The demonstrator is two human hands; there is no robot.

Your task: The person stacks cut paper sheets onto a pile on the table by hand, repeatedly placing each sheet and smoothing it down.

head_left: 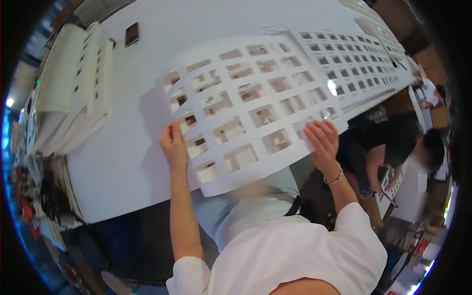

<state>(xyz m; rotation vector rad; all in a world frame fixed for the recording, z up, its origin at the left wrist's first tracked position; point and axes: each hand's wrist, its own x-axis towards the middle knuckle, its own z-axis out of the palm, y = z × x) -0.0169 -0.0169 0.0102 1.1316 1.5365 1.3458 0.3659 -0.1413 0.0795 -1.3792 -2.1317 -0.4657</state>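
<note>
A white building-model panel point(219, 186) with rows of rectangular window openings is held at a tilt above the front of the white table. My left hand point(174, 147) grips its left edge, thumb and fingers pinched together. At the near right corner, my right hand point(323, 143) holds the panel with its fingers curled over the top face; its thumb is hidden. Small white partition-like pieces show through several openings, but I cannot tell whether they are attached to the panel.
A stack of white sheets point(64, 93) stands on the table point(115, 189) at left. Near the far edge lies a dark phone point(132, 34). More window-cut panels point(350, 63) extend along the right. Beyond them, a co-worker point(388, 147) bends over a smaller cut panel.
</note>
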